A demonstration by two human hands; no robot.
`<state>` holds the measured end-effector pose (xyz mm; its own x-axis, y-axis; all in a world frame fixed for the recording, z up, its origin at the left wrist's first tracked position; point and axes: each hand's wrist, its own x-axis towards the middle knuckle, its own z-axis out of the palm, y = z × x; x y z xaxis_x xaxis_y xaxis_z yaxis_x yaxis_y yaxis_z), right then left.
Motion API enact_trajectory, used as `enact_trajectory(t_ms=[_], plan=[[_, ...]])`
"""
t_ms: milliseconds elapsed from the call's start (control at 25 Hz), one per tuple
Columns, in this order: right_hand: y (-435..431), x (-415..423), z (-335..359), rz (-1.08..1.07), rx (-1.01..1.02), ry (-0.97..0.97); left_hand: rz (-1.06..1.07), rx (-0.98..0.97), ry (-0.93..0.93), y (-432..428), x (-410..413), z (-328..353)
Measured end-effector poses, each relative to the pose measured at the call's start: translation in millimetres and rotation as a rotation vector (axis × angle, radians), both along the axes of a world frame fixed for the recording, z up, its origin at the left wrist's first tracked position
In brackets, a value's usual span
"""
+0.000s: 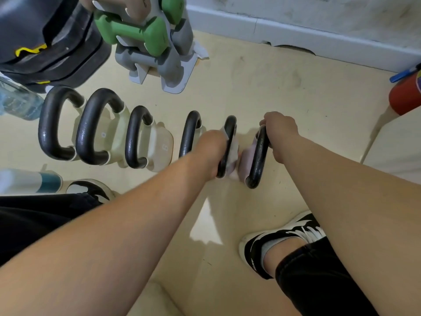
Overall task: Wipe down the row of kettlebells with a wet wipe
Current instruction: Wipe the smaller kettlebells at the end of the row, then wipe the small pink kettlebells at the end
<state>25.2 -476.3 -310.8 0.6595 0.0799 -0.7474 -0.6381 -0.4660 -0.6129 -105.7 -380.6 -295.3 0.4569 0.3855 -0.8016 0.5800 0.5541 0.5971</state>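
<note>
Where: the row of kettlebells [134,137] stands on the floor [296,87] across the middle of the frame, six in all; work is at its right end.
Left hand: the left hand [214,144] is closed round the black handle of the fifth kettlebell [229,127], with the wet wipe [233,152] pressed between palm and handle.
Right hand: the right hand [281,133] grips the top of the handle of the end kettlebell [257,165], seemingly to steady it.
Axis: the row's long axis runs left to right in the frame. Each handle loop sits crosswise to it, its long side running from upper to lower frame, handles up towards the camera.
Progress: probably near the end of the row; whether the four on the left are done cannot be told.
Risk, tipping: a hard pull on the handle could rock the end kettlebell over, and the shoe [284,238] at lower right is near.
Risk, pinching: the two gripped bells stand just beside each other, so a shift could trap fingers.
Risk, coverage: the wipe covers only the handle, so the pale bodies may be missed.
</note>
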Motion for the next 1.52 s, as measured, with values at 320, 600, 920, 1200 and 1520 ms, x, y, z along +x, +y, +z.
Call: enact_trajectory(t_ms=[320, 600, 920, 1200, 1520], plan=[[-21, 0, -3, -0.042, 0.157, 0.052, -0.359, 0.863, 0.037, -77, -102, 7], [-35, 3, -7, -0.022, 0.251, 0.188, -0.748, 1.11, -0.245, -107, -44, 12], [-49, 13, -10, 0.007, 0.399, 0.221, -0.964, 0.99, 0.089, -64, 76, -27], [-40, 13, -7, -0.008, 0.363, 0.224, -0.766, 1.21, -0.17, -101, -12, -39], [-50, 15, -11, -0.02, 0.408, 0.264, -1.412, 1.626, -0.073, -73, 12, -15]])
